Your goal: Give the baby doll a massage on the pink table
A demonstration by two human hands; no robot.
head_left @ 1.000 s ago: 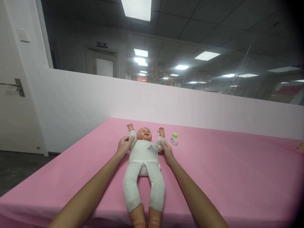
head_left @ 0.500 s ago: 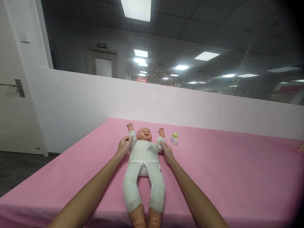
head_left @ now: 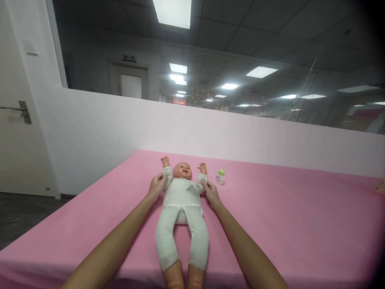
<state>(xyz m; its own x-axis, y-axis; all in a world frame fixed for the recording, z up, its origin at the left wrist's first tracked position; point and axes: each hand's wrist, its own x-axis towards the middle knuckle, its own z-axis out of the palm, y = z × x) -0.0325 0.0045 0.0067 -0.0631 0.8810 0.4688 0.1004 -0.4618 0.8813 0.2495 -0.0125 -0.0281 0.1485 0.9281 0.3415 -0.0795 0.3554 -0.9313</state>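
Note:
A baby doll (head_left: 183, 196) with a white cloth body lies on its back on a pink sheet (head_left: 270, 216), head away from me and legs toward me. Both its arms are raised beside its head. My left hand (head_left: 157, 185) is closed around the doll's upper arm on the left side. On the other side, my right hand (head_left: 211, 192) grips the doll's sleeved arm between thumb and fingers. The fingertips under the doll's arms are partly hidden. The doll's feet are cut off by the lower edge of the view.
A small clear bottle with a green cap (head_left: 220, 177) stands just right of the doll's raised hand. A low white wall (head_left: 210, 132) with glass above borders the far side. A door (head_left: 21, 120) is at the left. Something skin-coloured (head_left: 380, 187) shows at the right edge.
My right hand has shifted slightly left, bringing the doll's arm on that side a little closer to its head. My left hand looks almost unmoved.

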